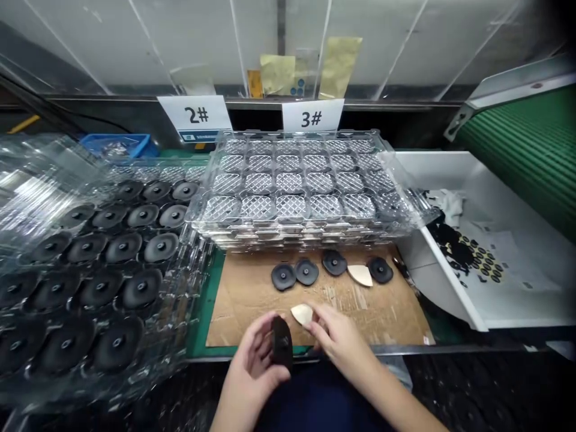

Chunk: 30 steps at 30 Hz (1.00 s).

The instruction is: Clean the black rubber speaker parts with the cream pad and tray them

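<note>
My left hand (pixel 254 366) grips a black rounded plastic part (pixel 281 343), turned on edge near the front of the bench. To its right, my right hand (pixel 335 336) pinches a small cream-coloured wedge-shaped piece (pixel 302 314) between thumb and fingers. The two held things are close together but apart. Beyond the hands, several black rounded parts with a central stud, such as this black part (pixel 306 272), lie in a row on a sheet of brown cardboard (pixel 243 300). Another cream wedge piece (pixel 360 275) lies among them.
Clear plastic trays (pixel 288 225) are stacked behind the cardboard. At left, a clear tray (pixel 173 282) holds many black parts. On the right is a white bin (pixel 450 288) with small black pieces. A blue basket (pixel 146 144) and signs reading 2# (pixel 195 115) and 3# (pixel 311 117) stand behind.
</note>
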Tool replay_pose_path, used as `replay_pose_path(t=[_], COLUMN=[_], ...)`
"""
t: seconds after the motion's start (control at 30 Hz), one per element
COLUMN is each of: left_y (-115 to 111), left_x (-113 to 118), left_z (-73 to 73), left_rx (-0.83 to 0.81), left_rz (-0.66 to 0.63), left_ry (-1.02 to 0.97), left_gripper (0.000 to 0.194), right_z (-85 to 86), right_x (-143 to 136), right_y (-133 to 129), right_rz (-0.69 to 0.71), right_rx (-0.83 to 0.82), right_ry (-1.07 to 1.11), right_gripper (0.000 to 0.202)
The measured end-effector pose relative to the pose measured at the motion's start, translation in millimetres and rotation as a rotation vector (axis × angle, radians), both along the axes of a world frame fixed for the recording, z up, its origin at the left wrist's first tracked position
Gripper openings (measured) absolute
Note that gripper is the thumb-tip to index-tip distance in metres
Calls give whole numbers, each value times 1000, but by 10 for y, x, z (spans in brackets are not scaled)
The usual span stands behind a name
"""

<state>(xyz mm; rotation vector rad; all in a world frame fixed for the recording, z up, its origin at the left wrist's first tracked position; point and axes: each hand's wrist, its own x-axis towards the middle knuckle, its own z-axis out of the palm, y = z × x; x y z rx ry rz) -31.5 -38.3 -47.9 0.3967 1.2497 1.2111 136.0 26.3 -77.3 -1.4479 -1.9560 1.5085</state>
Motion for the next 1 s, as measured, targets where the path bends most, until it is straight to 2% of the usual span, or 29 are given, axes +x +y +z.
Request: replay_pose_path(t=[0.07, 0.13, 0.2, 0.27, 0.37, 0.5, 0.57, 0.63, 0.7, 0.73, 0.87, 0.93, 1.0], left_y=[-18, -38, -62, -81, -78, -7, 33, 63, 86, 96, 123, 127, 134], left_x=[-90, -147, -163, -148, -105, -32, 2, 30, 58, 73, 106, 95, 94], left_z=[-50, -75, -79, -64, -20, 62, 105, 146, 184, 201, 241, 244, 243], left_rx=[-87, -82, -45, -16, 5, 33, 20, -15, -37, -37, -16, -15, -24], left_rz=[93, 146, 179, 180, 154, 118, 103, 88, 91, 92, 55, 31, 10], left_ry=[-350, -568, -639, -655, -645, -553, -514, -494, -472, -457, -430, -440, -447], left_gripper=[57, 52, 49, 49, 48, 57, 59, 59, 61, 61, 55, 59, 66], right_z=[-188, -343, -425, -402, -137, 512, 812, 1013, 1099, 1106, 1063, 1078, 1111], right_x=[-26, -51, -60, -56, -88, -269, -359, -403, -412, -411, -384, -324, -257], right_y=[6, -25, -61, -54, 52, 144, 113, 73, 60, 63, 63, 44, 44], right_rz=[-32, -7, 57, 118, 114, -25, 30, 175, 303, 320, 161, 220, 320], right_rx=[108, 187, 240, 276, 313, 374, 442, 420, 354, 352, 546, 479, 329], right_ry=[-85, -107, -80, -37, 12, 96, 215, 247, 189, 165, 217, 267, 272], right_gripper=[38, 32, 28, 25, 17, 22, 23, 22, 20, 20, 24, 25, 23])
